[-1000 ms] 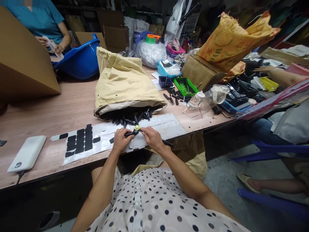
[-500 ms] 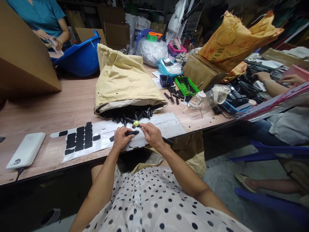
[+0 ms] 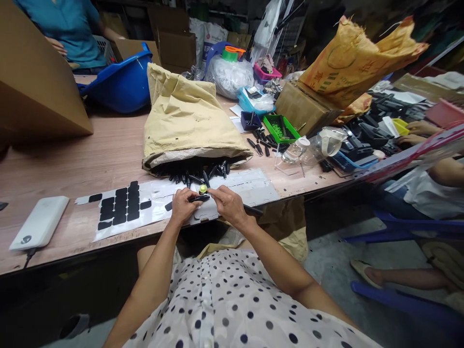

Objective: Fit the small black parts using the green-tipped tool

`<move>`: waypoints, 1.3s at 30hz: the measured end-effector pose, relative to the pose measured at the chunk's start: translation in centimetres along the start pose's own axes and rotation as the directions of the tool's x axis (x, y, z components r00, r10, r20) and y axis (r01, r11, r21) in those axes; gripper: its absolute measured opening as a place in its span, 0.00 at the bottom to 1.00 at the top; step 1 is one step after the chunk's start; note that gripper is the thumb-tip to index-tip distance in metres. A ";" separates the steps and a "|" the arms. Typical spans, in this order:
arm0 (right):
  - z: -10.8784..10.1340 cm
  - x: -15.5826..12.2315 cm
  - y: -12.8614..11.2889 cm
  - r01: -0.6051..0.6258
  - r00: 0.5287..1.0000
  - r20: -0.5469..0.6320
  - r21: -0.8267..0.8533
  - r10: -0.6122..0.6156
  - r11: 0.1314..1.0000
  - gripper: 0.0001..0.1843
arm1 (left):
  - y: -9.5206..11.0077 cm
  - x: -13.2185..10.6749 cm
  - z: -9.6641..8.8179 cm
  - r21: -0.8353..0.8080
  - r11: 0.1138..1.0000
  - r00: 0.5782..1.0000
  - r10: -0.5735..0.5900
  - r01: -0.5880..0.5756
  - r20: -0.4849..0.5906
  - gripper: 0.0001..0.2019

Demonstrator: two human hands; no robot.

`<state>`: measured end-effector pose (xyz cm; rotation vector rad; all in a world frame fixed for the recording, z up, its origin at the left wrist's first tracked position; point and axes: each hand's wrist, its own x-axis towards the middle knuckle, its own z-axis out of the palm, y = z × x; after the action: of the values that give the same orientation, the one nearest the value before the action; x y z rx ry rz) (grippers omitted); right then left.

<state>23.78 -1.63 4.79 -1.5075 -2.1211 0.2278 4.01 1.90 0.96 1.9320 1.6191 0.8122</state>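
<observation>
Pinching slim black plastic part (image 3: 198,198) just before mouth of tan paper sack (image 3: 188,125): left hand (image 3: 184,205) closed around it, steadying; right hand (image 3: 227,205) fingertips closed on small yellow-green cap (image 3: 203,188) at its tip. Sack on side, keeps parts within reach.

Black part (image 3: 197,198) w/ yellow-green tip (image 3: 203,189); tan sack (image 3: 184,121); blue tub (image 3: 123,87); white dress (image 3: 224,299), black dots.
</observation>
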 end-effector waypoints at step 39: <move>-0.8 -0.8 -0.1 -0.068 0.980 -0.181 0.108 0.087 0.992 0.21 | 0.7 -0.2 0.0 0.106 0.994 1.000 0.029 -0.028 -0.005 0.02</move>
<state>24.31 -2.56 5.25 -1.4924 -1.8796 0.2111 4.44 1.54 1.40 2.0316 1.6730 0.7577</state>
